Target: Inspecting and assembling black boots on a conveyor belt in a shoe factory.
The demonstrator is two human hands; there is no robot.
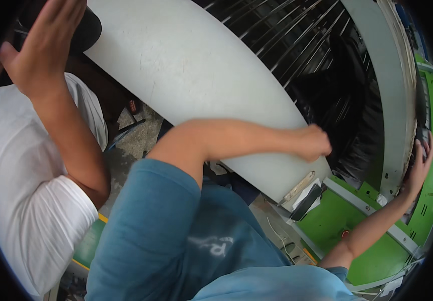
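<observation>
My left hand (315, 143) reaches across a big white curved panel (196, 75) and is closed into a fist at its edge, on crumpled black film (349, 130) inside a round machine. Thin metal rods (296, 35) fan out above the film. My right hand (421, 163) is stretched out to the far right and grips the dark edge of the machine's grey rim (394, 90). Both of my arms come out of blue short sleeves.
A person in a white shirt (21, 165) stands close at the left, with an open hand (43, 42) raised by the panel's top. Below the rim lies a green machine body (336, 220) with a grey rail and a black handle-like piece (306, 200). Concrete floor (136, 140) shows between us.
</observation>
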